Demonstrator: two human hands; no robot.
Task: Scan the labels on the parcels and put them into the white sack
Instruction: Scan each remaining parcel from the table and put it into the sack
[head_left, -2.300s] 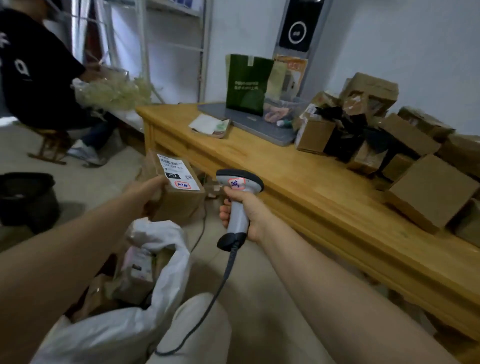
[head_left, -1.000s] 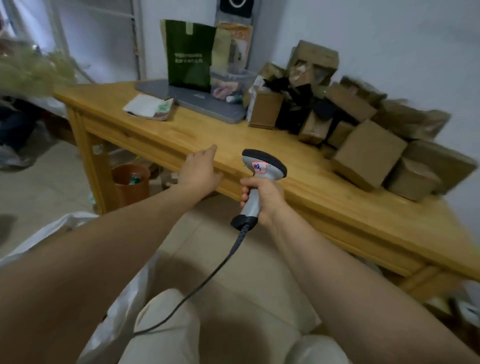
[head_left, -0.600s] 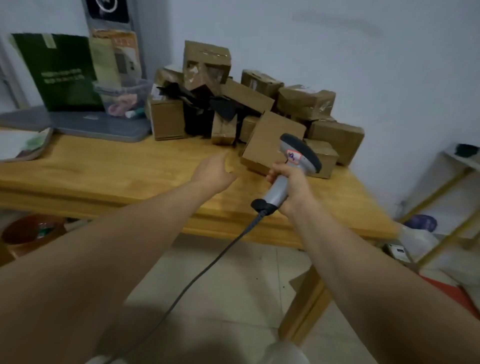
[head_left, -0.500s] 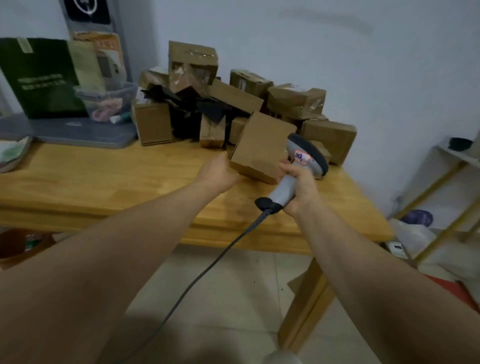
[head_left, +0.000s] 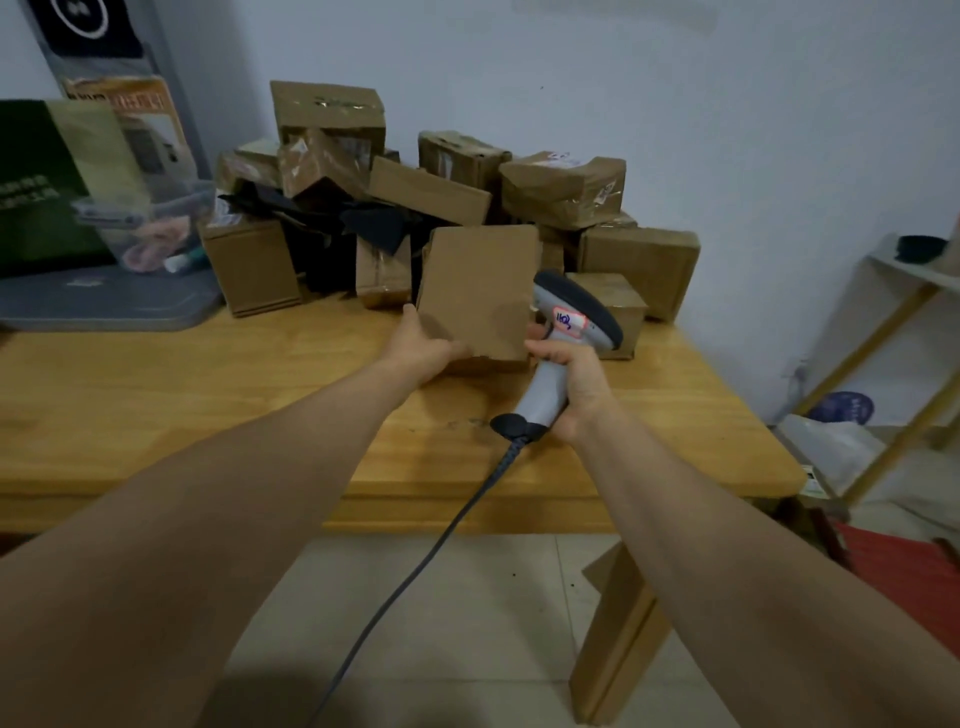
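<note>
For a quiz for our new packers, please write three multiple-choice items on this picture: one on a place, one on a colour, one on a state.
1. Where does the green bag stand? A on the floor; B on the table, at its left; C on the shelf.
2. What colour is the scanner handle? A grey; B red; C yellow.
3. What does the left hand do? A hangs idle; B holds a brown parcel; C presses the wall.
Key: 1 B, it stands behind the grey tray; 2 A, the handle in the right hand is grey; 3 B, it grips the parcel's lower left corner.
</note>
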